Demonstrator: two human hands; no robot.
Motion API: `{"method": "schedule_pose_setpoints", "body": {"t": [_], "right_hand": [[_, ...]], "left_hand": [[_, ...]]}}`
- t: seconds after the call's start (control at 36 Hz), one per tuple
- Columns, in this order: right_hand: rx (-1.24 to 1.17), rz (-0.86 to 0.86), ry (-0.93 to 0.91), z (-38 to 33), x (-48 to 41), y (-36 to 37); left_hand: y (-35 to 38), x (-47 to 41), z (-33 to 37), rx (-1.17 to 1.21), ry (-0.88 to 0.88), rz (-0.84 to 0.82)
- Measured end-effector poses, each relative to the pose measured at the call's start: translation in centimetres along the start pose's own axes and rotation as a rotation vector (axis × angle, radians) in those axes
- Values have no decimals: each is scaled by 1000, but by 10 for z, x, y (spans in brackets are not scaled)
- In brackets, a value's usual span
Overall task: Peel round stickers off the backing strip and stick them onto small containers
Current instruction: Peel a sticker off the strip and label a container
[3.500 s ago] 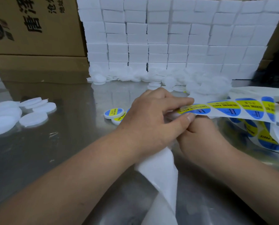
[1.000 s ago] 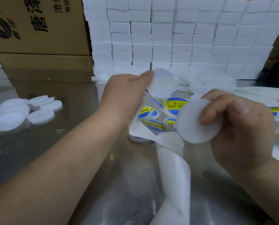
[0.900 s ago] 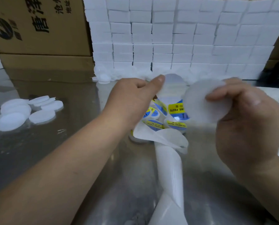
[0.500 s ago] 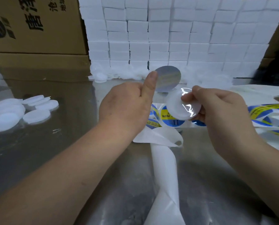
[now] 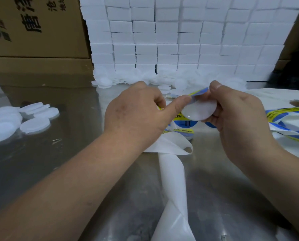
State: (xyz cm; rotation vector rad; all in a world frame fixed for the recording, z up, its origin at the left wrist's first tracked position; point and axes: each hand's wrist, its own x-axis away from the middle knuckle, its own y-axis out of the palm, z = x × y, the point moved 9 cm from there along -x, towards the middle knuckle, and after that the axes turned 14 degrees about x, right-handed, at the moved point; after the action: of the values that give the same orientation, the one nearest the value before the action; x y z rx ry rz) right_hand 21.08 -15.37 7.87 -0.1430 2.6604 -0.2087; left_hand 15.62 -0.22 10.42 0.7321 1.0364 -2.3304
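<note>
My right hand (image 5: 235,117) grips a small round white container (image 5: 200,111) by its edge, held above the metal table. My left hand (image 5: 138,115) pinches a round blue and yellow sticker (image 5: 198,92), which lies tilted against the container's far rim. Under the hands sit several labelled containers (image 5: 185,124) with blue and yellow stickers on top. The backing strip with stickers (image 5: 288,117) runs off to the right, and its empty white part (image 5: 173,178) trails toward me.
Several plain white lids (image 5: 33,119) lie at the left on the steel table (image 5: 58,171). A heap of loose white containers (image 5: 162,80) lies before a wall of stacked white boxes (image 5: 180,37). Brown cardboard cartons (image 5: 37,32) stand at back left.
My hands left the backing strip. The right hand took up a white container and the left a peeled sticker; the two came together, and the sticker now meets the container's rim.
</note>
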Motion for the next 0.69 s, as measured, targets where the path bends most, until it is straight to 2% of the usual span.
{"method": "schedule_pose_setpoints", "body": {"t": [0.31, 0.44, 0.5, 0.64, 0.69], "right_hand": [[1, 84, -101, -13, 3, -10], [-141, 212, -135, -17, 2, -28], [-168, 173, -146, -18, 2, -25], [-196, -33, -212, -23, 6, 3], [-197, -63, -220, -23, 7, 6]], "left_hand": [[2, 0, -1, 2, -49, 5], [18, 0, -9, -39, -92, -147], [22, 1, -15, 116, -152, -156], [31, 4, -24, 803, -425, -155], [36, 6, -21, 937, -477, -193]]}}
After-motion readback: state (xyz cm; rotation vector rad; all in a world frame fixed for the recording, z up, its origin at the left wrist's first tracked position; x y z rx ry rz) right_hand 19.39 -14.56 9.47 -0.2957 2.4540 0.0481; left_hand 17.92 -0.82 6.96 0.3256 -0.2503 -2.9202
